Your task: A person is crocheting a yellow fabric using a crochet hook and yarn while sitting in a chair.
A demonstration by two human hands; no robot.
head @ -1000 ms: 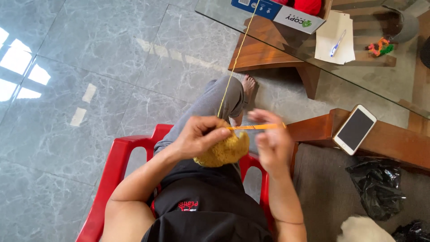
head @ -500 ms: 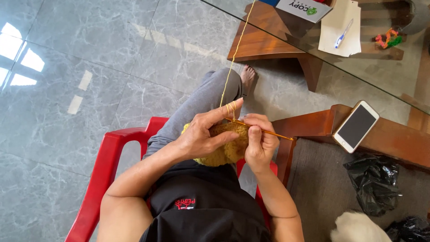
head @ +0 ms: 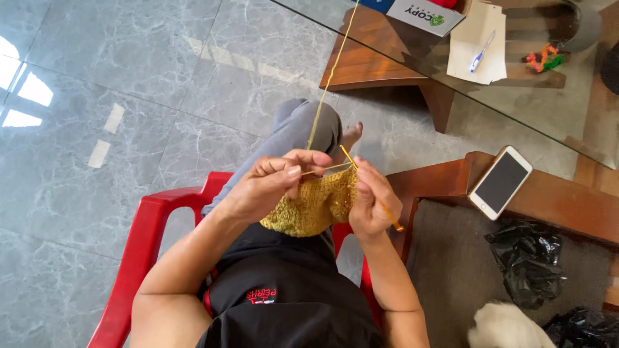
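2 hands point(head: 322, 190), mustard knitted piece point(head: 314, 205) between and just below.

Knitted piece point(head: 314, 205): mustard-yellow, nubbly, bunched into a rounded pad at frame centre, hanging below the needle. Needle point(head: 371, 189): thin, orange-yellow, slanting from upper left down to lower right, tip at the piece's top edge. Yarn point(head: 329, 80): one taut yellow strand running up to the top edge.
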